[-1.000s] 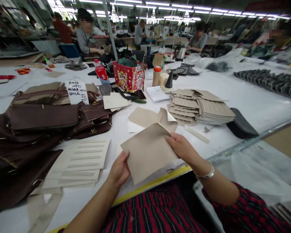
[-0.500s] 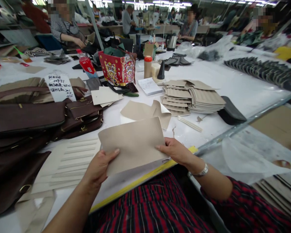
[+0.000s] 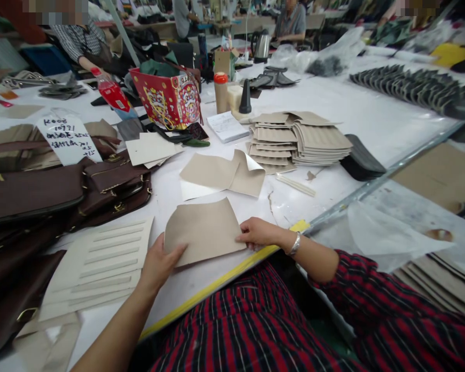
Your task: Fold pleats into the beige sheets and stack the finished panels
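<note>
A beige sheet (image 3: 203, 230), roughly rectangular and slightly curved, is held between my two hands just above the front of the white table. My left hand (image 3: 160, 261) grips its left edge, thumb on top and fingers underneath. On the right edge, my right hand (image 3: 256, 233) pinches it between thumb and fingers. Behind it lies another beige piece with a white underside (image 3: 220, 173), partly folded over. To the left of my left hand, pale panels with raised strips (image 3: 101, 263) overlap in a stack.
Stacked beige pieces (image 3: 320, 142) stand farther back beside a black block (image 3: 362, 157). Dark brown leather bags (image 3: 31, 194) with a handwritten tag (image 3: 67, 137) fill the left side. A red patterned box (image 3: 166, 101), bottle (image 3: 114, 95) and notepad (image 3: 227, 127) stand behind. Yellow tape (image 3: 213, 289) lines the front edge.
My hands have lowered the beige sheet toward the table, tilting it flatter. My right hand has shifted left and its grip is lower on the sheet. The view has tipped down.
</note>
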{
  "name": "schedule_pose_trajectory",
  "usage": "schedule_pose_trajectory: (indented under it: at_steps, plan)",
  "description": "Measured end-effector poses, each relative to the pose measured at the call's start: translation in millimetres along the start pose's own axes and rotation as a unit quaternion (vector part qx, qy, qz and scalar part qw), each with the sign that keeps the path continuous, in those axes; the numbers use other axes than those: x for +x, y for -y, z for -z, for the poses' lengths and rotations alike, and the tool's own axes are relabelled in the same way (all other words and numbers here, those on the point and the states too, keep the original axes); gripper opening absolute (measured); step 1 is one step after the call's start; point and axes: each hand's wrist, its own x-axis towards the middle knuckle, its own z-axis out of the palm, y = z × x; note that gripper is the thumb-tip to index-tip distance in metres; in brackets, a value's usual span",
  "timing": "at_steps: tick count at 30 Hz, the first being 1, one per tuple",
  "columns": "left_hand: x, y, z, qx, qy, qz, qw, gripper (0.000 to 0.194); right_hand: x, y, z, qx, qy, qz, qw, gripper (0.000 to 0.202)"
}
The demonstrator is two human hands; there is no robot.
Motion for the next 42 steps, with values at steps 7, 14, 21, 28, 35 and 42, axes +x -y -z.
schedule_pose_trajectory:
  at_steps: [7, 14, 21, 28, 35, 42]
  plan:
    - [0, 12, -11.7, 0.063, -0.046, -0.021, 0.997, 0.047, 8, 1, -2, -0.171, -0.023, 0.03, 0.984, 0.024]
    - [2, 20, -15.7, 0.06, -0.057, -0.039, 0.996, 0.046, 10, 6, -3, -0.288, -0.042, 0.053, 0.955, 0.023]
    - [-2, 19, -18.1, 0.079, -0.069, -0.046, 0.993, 0.044, 10, 6, -6, -0.347, -0.052, 0.043, 0.935, 0.025]
    - [-4, 16, -17.6, 0.079, -0.073, -0.041, 0.993, 0.043, 13, 3, -8, -0.391, -0.062, 0.061, 0.916, 0.027]
    - [-4, 19, -19.7, 0.079, -0.073, -0.054, 0.993, 0.045, 13, 5, -9, -0.411, -0.063, 0.066, 0.907, 0.026]
    - [-6, 14, 7.0, 0.193, 0.046, -0.05, 0.979, 0.057, 5, 10, -14, -0.407, -0.082, 0.063, 0.907, 0.025]
